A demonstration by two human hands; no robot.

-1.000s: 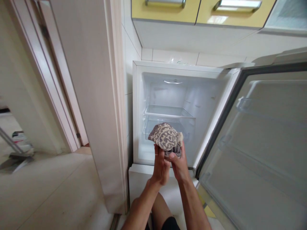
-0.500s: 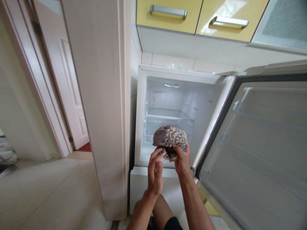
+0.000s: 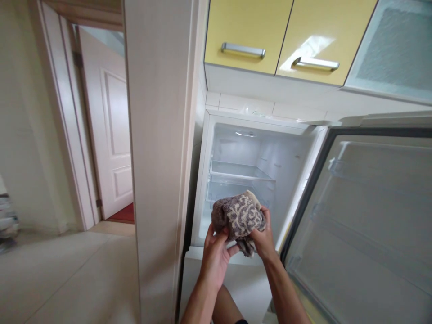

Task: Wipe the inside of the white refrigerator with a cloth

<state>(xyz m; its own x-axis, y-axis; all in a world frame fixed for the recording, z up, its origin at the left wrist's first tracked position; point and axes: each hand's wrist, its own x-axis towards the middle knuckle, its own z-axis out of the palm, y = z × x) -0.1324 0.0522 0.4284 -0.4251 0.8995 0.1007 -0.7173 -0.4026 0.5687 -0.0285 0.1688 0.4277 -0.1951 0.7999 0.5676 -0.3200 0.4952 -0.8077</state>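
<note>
A bunched-up cloth (image 3: 241, 216), purple-grey with a cream scroll pattern and a towel-like texture, is between my two hands in front of the refrigerator (image 3: 202, 180). My right hand (image 3: 265, 236) grips its right side, thumb on the near face. On the lower left, my left hand (image 3: 218, 249) holds the cloth with its thumb against it and some fingers underneath. A loose fold of the cloth hangs below, between the hands. Behind it, the open refrigerator compartment shows a glass shelf (image 3: 241, 171); the cloth hides part of the lower interior.
The refrigerator door (image 3: 367, 202) stands wide open on the right, with clear door racks. Yellow cabinets (image 3: 249, 27) hang above. On the left are a wooden door frame (image 3: 158, 157) and a white door (image 3: 108, 121) standing ajar.
The cloth has been turned and bunched differently, with more of its pattern facing me. My left hand has gone from loose fingers at its underside to holding its left side. The view has tilted up.
</note>
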